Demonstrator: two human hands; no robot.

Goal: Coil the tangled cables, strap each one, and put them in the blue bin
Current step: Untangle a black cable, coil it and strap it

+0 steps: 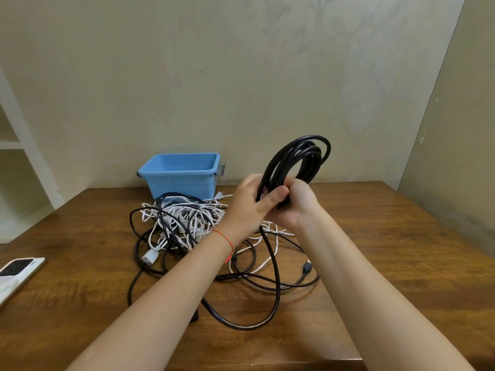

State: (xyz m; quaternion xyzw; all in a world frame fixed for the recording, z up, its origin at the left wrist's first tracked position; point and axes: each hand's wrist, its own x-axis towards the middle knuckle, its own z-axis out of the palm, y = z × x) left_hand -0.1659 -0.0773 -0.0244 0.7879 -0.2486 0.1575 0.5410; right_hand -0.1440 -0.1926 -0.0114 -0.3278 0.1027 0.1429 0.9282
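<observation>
1. Both hands raised over the table (pixel 388 236): left hand (pixel 249 207) and right hand (pixel 294 207), each grip curled round the black cable coil (pixel 297 162), pinching loops so none slip.
2. Loose tail (pixel 276 290) hanging to table, uncoiled.
3. Tangled cables (pixel 187 223) beyond; blue bin (pixel 182 175) behind, ready.

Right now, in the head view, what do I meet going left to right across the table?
Dark-screened phone at the left edge → white cable plug → blue plastic bin → left hand → coiled black cable gripped by both hands → right hand → small black connector.
</observation>
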